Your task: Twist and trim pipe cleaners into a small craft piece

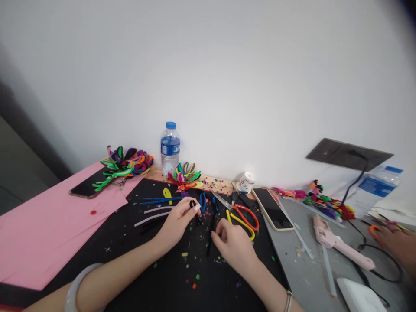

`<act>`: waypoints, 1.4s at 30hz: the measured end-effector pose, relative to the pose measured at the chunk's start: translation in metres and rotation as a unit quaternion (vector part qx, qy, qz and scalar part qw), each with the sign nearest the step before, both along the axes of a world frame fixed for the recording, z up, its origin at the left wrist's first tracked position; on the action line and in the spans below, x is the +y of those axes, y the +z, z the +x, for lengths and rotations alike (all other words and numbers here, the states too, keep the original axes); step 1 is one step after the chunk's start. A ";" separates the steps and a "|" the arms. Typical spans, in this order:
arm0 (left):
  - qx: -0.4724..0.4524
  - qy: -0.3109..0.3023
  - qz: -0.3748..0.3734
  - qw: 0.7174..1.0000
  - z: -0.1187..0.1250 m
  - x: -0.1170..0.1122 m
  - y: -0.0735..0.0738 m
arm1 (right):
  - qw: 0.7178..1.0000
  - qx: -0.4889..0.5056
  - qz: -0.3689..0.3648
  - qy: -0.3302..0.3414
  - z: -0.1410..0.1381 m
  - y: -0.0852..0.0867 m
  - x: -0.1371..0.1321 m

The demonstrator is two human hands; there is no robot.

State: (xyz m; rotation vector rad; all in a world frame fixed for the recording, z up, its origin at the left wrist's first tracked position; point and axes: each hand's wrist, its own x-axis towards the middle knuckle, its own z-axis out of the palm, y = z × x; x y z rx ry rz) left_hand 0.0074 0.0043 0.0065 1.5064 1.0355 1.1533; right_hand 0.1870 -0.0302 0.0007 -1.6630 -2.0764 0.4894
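Observation:
My left hand (177, 221) pinches a black pipe cleaner bent into a small loop (193, 203). My right hand (235, 242) is curled, thumb and fingertips closed on a straight black pipe cleaner (209, 245) that stands out below them. Around my hands on the black mat (169, 281) lie a blue loop (203, 202), a yellow loop (167, 193), blue pipe cleaners (159, 200) and pale lilac ones (151, 218). Scissors (248, 216) with red and yellow handles rest just beyond my right hand.
A water bottle (170, 149) and bundles of colourful loops (184, 175) stand by the wall. Pink paper (48, 234) and a phone (87, 186) lie left. Rightward are another phone (274, 210), a paper cup (245, 183), a pink glue gun (341, 247) and another person's hand (394, 242).

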 end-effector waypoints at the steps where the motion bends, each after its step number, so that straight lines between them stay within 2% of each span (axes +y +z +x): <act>1: -0.008 -0.005 -0.009 1.000 0.000 0.000 -0.001 | 0.999 -0.044 -0.001 -0.003 -0.001 -0.001 -0.002; 4: -0.052 -0.028 -0.053 0.997 0.002 0.000 -0.003 | 0.993 -0.115 -0.002 -0.009 -0.005 -0.004 -0.007; 7: -0.064 -0.023 -0.077 0.995 0.003 0.000 -0.005 | 0.993 -0.117 -0.012 -0.014 -0.008 -0.007 -0.009; 12: -0.046 0.023 -0.062 0.997 0.003 0.004 -0.008 | 1.000 0.011 -0.008 -0.017 -0.005 -0.007 -0.003; 16: -0.069 0.033 -0.041 0.996 0.002 0.009 -0.013 | 0.990 0.143 -0.012 0.006 -0.002 -0.004 0.002; 20: -0.043 0.055 -0.031 0.997 -0.001 0.009 -0.015 | 0.960 0.276 -0.040 0.011 -0.004 -0.001 0.004; 23: -0.033 0.067 -0.043 0.996 -0.003 0.009 -0.014 | 0.920 0.376 -0.113 0.015 -0.007 0.003 0.003; 26: -0.055 0.073 -0.061 0.994 -0.004 0.008 -0.013 | 0.881 0.428 -0.198 0.038 -0.008 0.007 0.002; 29: -0.107 0.065 -0.062 0.990 -0.005 0.009 -0.012 | 0.855 0.451 -0.247 0.063 -0.009 0.008 0.001; 35: -0.155 0.046 -0.053 0.985 -0.004 0.007 -0.012 | 0.837 0.472 -0.268 0.072 -0.007 0.004 0.003; 39: -0.196 -0.014 -0.096 0.976 -0.001 0.004 -0.012 | 0.826 0.491 -0.265 0.077 -0.007 0.003 0.002; 42: -0.162 -0.051 -0.119 0.978 0.000 0.000 -0.010 | 0.821 0.502 -0.259 0.087 -0.008 0.002 0.002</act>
